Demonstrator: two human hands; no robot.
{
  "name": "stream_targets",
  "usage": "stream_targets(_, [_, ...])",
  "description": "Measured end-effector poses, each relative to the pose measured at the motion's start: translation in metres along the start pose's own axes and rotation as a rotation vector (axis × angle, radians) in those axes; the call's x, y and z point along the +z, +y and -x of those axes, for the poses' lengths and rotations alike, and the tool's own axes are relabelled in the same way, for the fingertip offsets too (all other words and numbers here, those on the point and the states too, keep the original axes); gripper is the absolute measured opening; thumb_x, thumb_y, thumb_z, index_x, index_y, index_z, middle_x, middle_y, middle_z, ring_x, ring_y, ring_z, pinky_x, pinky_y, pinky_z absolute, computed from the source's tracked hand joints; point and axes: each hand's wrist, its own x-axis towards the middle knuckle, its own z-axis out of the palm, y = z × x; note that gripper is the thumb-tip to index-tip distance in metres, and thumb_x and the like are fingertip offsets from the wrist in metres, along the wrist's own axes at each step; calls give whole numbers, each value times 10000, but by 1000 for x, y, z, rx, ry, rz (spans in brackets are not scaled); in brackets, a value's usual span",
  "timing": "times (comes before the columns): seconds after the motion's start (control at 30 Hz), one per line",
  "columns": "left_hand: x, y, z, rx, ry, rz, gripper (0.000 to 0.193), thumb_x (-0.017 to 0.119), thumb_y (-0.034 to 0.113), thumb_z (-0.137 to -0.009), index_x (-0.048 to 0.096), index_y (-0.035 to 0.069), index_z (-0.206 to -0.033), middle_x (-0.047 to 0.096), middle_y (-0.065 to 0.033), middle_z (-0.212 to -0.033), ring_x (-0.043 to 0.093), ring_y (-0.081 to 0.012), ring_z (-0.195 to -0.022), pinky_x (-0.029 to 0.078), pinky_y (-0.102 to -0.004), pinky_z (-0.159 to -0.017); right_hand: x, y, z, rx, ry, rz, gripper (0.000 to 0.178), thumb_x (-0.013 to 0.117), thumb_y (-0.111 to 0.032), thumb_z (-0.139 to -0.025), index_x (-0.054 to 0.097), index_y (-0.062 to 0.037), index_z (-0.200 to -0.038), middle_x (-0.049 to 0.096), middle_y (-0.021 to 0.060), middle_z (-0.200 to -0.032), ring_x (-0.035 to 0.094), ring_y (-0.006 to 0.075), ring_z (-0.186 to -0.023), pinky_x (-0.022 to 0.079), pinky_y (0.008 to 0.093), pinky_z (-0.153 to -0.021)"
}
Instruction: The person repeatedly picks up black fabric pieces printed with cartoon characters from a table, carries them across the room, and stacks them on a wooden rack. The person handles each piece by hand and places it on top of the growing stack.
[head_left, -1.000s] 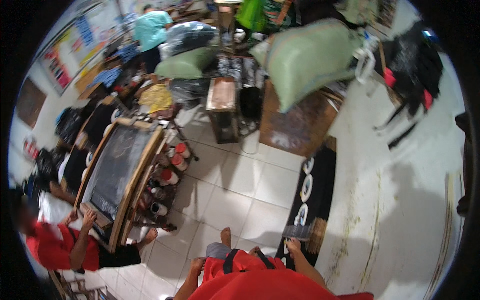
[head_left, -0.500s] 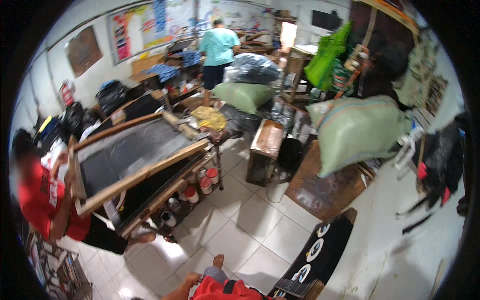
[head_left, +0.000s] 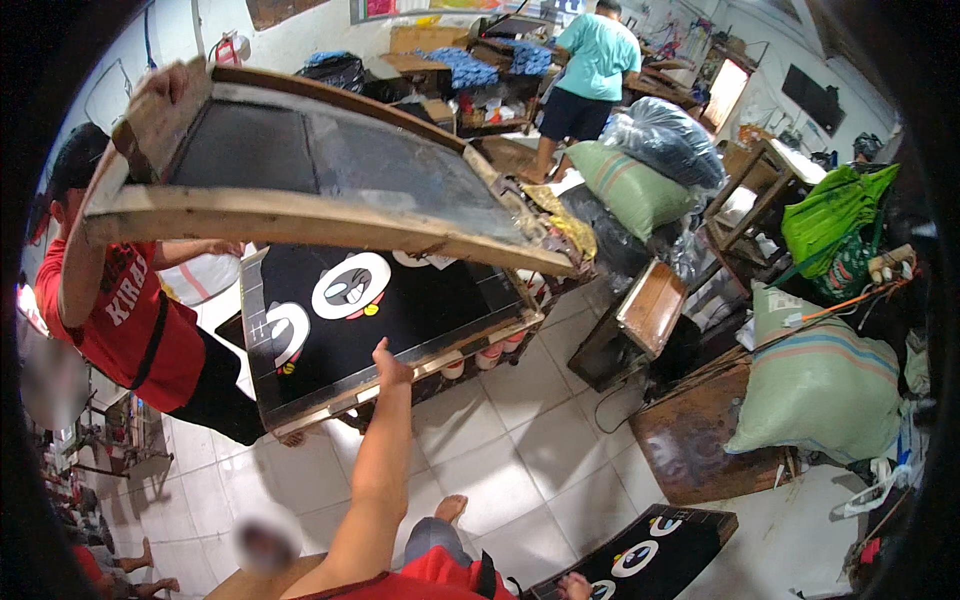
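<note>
My left arm stretches forward, and my left hand point(head_left: 392, 366) is at the near edge of a wood-edged board point(head_left: 330, 408) with black fabric on top. One finger or thumb points up; the others are mostly hidden. White cartoon faces point(head_left: 350, 287) are printed on the fabric. Above it, a co-worker in a red shirt point(head_left: 135, 300) holds up a tilted wooden screen-printing frame point(head_left: 330, 220), one hand point(head_left: 168, 85) on its far-left corner. At the lower edge, my right hand point(head_left: 573, 587) is closed at the side of a second black printed board point(head_left: 660, 553), partly cut off.
Jars point(head_left: 490, 355) stand under the print table. A wooden box point(head_left: 650, 310), a brown panel point(head_left: 695, 430) and a stuffed green sack point(head_left: 820, 385) lie to the right. Another person in a teal shirt point(head_left: 598, 55) stands at the back. Floor tiles point(head_left: 480, 450) run between.
The co-worker has raised the screen frame, uncovering the printed black fabric. My left hand has reached forward to the board. The view has turned left and moved closer.
</note>
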Motion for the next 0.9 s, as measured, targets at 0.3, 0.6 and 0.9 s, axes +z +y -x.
stream_targets(0.3, [-33,-11,-30,6,390,351,262,524,253,-742,602,62,-903,607,-105,-1025,568,-222,-846,461,-328,-653,80,-74,11,-23,-107,190,306,648,-36,-742,589,29,-1035,623,97,-762,591,166,-617,467,272,-517])
stream_targets(0.6, [-21,37,-10,223,-274,142,61,644,57,-801,586,68,-785,590,-18,-805,533,-160,-752,409,-332,-694,21,-60,25,108,-10,240,262,626,-18,-748,601,19,-1007,619,86,-688,588,162,-560,458,280,-465])
stream_targets(0.9, [-121,47,145,338,-368,186,145,631,-59,-703,552,51,-653,554,-33,-683,553,-153,-657,457,-275,-601,32,-161,38,-392,-157,168,171,502,6,-790,636,-29,-890,599,41,-712,511,108,-571,394,243,-488])
